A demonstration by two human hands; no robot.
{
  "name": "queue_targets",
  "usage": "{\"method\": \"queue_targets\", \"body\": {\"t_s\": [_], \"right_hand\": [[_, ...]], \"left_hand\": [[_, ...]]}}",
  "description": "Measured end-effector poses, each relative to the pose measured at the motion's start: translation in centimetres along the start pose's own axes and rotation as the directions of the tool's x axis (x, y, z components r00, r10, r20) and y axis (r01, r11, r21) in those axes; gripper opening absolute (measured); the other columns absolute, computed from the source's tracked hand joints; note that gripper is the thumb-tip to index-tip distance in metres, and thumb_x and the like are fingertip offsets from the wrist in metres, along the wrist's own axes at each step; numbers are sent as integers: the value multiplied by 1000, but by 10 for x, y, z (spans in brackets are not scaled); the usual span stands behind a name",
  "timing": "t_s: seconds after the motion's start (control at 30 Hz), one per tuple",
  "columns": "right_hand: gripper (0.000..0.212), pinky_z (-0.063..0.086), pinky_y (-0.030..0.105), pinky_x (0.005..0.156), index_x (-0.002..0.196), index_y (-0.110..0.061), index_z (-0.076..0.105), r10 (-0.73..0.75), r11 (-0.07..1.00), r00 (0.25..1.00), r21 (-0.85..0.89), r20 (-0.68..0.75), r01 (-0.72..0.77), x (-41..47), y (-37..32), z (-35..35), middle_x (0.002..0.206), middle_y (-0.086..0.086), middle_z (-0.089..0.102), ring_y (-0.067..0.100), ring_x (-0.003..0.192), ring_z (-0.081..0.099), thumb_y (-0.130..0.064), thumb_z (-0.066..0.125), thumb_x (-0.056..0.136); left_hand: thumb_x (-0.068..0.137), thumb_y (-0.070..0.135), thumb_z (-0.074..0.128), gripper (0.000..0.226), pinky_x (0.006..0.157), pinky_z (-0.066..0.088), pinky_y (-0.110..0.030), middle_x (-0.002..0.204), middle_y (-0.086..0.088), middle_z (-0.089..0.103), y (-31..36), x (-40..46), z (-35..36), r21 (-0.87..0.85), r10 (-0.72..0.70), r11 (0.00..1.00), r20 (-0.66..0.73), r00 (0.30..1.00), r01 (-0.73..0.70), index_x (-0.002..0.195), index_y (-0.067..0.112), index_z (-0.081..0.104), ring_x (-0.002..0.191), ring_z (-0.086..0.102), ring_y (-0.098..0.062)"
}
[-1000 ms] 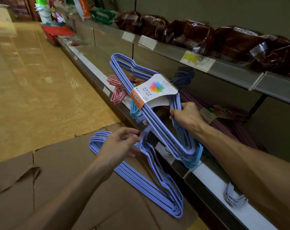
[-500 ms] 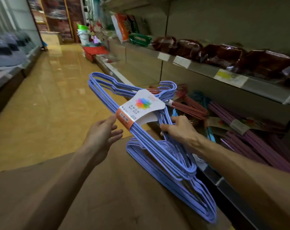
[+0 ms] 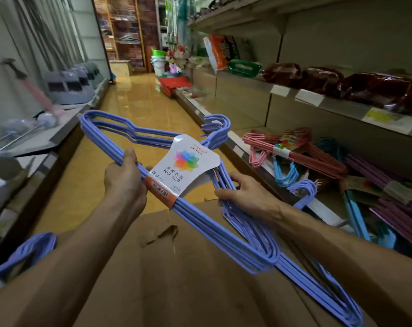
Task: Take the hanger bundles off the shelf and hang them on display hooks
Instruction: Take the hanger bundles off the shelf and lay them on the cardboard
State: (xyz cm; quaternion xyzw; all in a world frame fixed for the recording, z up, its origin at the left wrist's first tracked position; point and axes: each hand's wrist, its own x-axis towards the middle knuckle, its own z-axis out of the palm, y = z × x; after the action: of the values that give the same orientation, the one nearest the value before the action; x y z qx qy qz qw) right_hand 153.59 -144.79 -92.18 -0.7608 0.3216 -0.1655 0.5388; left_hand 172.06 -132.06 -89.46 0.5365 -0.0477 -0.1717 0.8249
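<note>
Above the cardboard box (image 3: pixel 176 279) in the aisle, clear of the shelf (image 3: pixel 259 175), we see the purple hanger bundle (image 3: pixel 224 223) held in both hands. The left hand (image 3: pixel 124 178) curls its grip round the bars beside the paper label (image 3: pixel 176 171); the right hand (image 3: pixel 245 192) grips the opposite side.

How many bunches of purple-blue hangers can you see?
3, perhaps more hidden. One labelled bundle is held by the left hand and right hand; another bundle lies beneath it on the cardboard; a third bundle shows at lower left.
</note>
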Motion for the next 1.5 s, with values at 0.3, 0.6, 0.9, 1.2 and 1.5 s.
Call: {"method": "queue_targets", "body": {"t_s": [0.3,0.6,0.9,1.2,1.5], "right_hand": [[18,28,28,48,96,-16,45,182,888,927,350,327,-298,-3,-15,24,64,2,44,15,49,37,-20,63,96],[18,24,25,42,85,-15,36,217,927,958,267,185,-262,-10,1,40,54,-2,29,14,41,25,-5,47,95],[20,38,27,45,103,-21,42,122,989,991,-79,-54,-126,-10,9,38,74,5,45,19,56,42,-11,51,89],[32,38,31,52,99,-25,38,8,969,1000,-247,0,-8,-18,12,60,75,0,46,16,58,43,-34,66,86],[55,35,34,52,104,-11,62,-11,1000,984,20,176,8,-37,10,88,73,2,52,15,54,39,-51,79,72]], "left_hand": [[105,22,46,19,43,42,-19,69,-1,41,12,3,-17,-94,59,994,92,994,-50,88,13,44,45,43,-7],[102,46,44,39,64,51,-31,94,-10,59,4,9,-24,308,2,951,66,998,-22,83,13,52,72,58,-18],[103,38,42,36,83,43,-39,128,-11,53,22,16,-37,689,416,608,145,898,-394,127,14,53,101,52,-24],[100,41,51,20,87,52,-29,106,13,65,8,-23,-4,520,208,598,635,744,-610,114,31,62,103,62,-5],[91,41,66,38,69,55,-24,109,-4,64,-1,-25,0,624,147,480,635,759,-616,122,23,56,95,63,-21]]}}
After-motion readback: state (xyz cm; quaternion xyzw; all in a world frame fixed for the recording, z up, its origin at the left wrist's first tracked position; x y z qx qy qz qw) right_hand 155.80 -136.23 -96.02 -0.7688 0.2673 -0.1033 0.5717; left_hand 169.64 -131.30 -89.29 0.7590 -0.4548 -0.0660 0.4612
